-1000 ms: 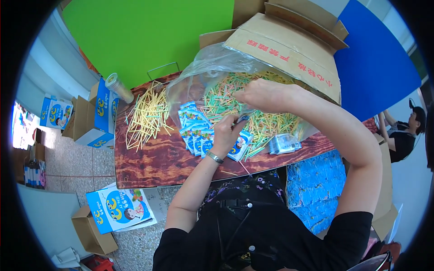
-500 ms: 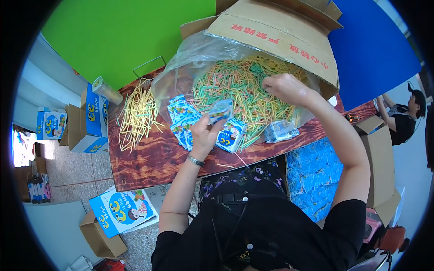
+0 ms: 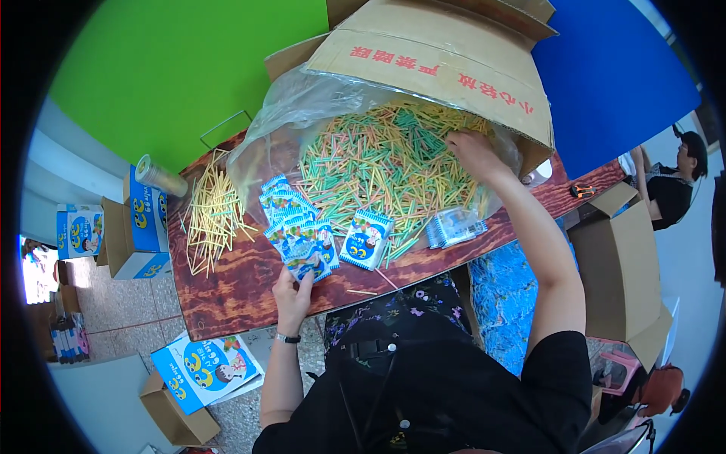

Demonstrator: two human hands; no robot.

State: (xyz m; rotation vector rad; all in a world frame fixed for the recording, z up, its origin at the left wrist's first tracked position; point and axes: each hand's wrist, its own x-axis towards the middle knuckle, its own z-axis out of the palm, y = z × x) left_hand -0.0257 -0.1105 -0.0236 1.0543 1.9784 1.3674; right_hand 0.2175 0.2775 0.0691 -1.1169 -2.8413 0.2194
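Observation:
My left hand (image 3: 292, 301) grips the near edge of a blue-and-white packet (image 3: 305, 262), its thumb on top. That packet lies at the near end of an overlapping row of similar packets (image 3: 284, 203). One single packet (image 3: 367, 239) lies flat just right of the row. My right hand (image 3: 474, 153) reaches into the right side of a large heap of thin pastel sticks (image 3: 378, 163), green, pink and yellow. Its fingers are curled down among the sticks; their tips are hidden. Between my hands, near the heap's front, sit several clear-backed packets (image 3: 455, 227) stacked together.
Behind the heap stands a cardboard box (image 3: 439, 57) on its side, lined with a clear plastic bag (image 3: 291, 106). Pale yellow sticks (image 3: 214, 219) lie at the table's left, near a clear plastic tub (image 3: 160, 178). An open carton (image 3: 616, 261) stands at right; another person (image 3: 674, 181) is beyond.
My left hand has come down toward the table's near edge, bringing its packet onto the row. The right hand stays at the heap's right side, fingers lower in the sticks. The whole view has shifted.

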